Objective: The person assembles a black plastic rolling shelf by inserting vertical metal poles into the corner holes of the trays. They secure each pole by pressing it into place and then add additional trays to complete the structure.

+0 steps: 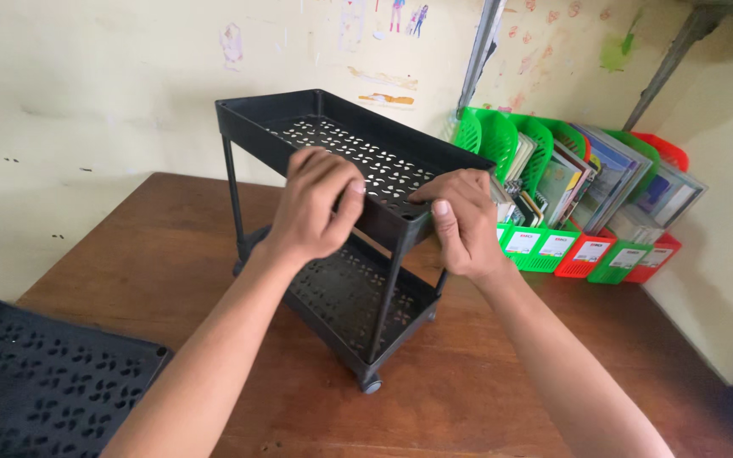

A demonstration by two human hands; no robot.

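Under both hands — left hand [316,208], right hand [464,222] — black rack [341,144].

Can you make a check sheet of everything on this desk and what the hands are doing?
Surface: brown wooden table.
Job's things: black two-tier plastic rack standing on small wheels; upper tray perforated.
Clutter: separate black perforated tray at near left.
Grips: left hand and right hand both press on the upper tray's near rim.
Cables: nothing seen.
Surroundings: green and red file holders with books, scribbled cream wall.
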